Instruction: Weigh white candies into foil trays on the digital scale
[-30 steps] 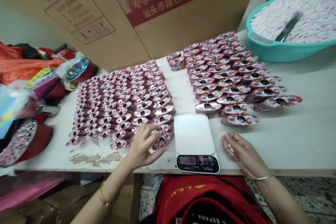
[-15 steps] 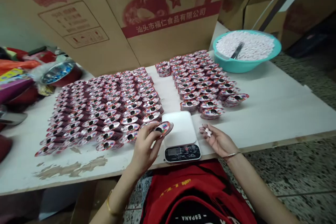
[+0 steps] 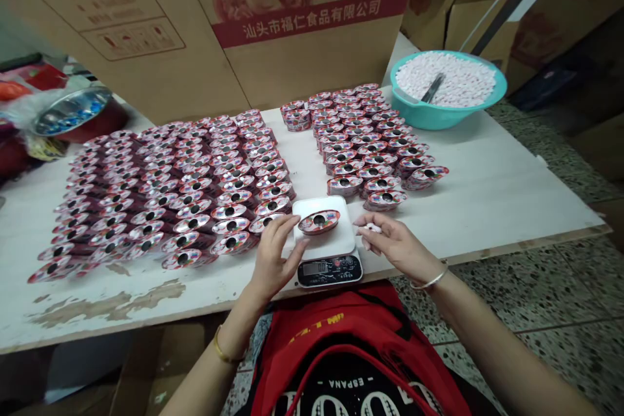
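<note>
A small oval red-and-white printed packet [image 3: 331, 220] with a dark round opening on top stands on the white digital scale [image 3: 344, 244]. My left hand [image 3: 273, 259] is just left of it, thumb and fingers spread around its near end. I cannot make out whether a fingertip still touches it. To the right of the scale, my right hand [image 3: 402, 246] is closed around a few small white candies [image 3: 373, 227], which show between thumb and fingers. The scale's display [image 3: 316, 268] appears to read 0.0.
Rows of similar packets [image 3: 231, 211] fill the table's left half; another block [image 3: 373, 159] stands behind the scale to the right. A teal basin [image 3: 436, 118] of white candies holds a metal utensil [image 3: 433, 88]. A large cardboard box [image 3: 302, 75] borders the back. A metal bowl [image 3: 114, 120] sits left.
My left hand picked up a packet from the left rows, carried it right and set it on the scale. My right hand, with the candies, moved closer to the scale. The view shifted.
</note>
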### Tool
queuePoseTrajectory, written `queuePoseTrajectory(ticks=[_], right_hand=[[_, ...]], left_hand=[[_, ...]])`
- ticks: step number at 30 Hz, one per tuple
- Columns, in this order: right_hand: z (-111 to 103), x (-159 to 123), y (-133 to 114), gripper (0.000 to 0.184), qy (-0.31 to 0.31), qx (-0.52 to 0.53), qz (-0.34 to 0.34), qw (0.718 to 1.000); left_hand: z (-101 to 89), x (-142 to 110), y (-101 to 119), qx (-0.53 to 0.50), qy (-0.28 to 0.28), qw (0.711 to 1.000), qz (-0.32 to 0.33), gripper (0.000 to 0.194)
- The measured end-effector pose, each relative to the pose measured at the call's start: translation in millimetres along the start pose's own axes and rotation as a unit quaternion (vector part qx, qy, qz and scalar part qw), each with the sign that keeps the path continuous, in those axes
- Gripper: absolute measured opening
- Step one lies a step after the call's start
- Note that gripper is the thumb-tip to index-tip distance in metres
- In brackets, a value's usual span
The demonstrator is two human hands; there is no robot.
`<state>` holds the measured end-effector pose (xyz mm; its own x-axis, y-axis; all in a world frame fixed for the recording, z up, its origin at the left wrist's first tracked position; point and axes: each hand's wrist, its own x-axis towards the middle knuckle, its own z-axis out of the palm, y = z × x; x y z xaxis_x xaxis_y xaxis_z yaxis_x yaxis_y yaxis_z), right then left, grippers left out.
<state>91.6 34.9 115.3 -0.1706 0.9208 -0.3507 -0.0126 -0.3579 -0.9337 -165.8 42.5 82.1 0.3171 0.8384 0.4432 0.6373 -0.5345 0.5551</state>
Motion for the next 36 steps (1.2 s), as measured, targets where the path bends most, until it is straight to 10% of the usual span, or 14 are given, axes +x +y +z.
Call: queuePoseTrajectory(ticks=[6,18,30,36], right_hand=[[38,35,-45,0.011,-0.084,-0.364,-0.185,0.909],[61,53,-52,0.017,-0.137,-0.596,-0.153,0.776],[57,46,-63,0.021,-0.106,-0.488,-0.246,0.831],[-32,72,-107,0.026,0.114,-0.434,-0.319,0.835]], left_hand=[[-9.8,-46,-2,-0.026,0.005,0.996,-0.091,0.031],[-7.8,-65,-6,-0.067,-0.03,0.991,-0.111,0.029],[-5.7,-69,-13,-0.07,-0.033,0.988,-0.131,0.026],[-6.0,-76,-18,-0.051,-0.023,0.988,-0.144,0.024]])
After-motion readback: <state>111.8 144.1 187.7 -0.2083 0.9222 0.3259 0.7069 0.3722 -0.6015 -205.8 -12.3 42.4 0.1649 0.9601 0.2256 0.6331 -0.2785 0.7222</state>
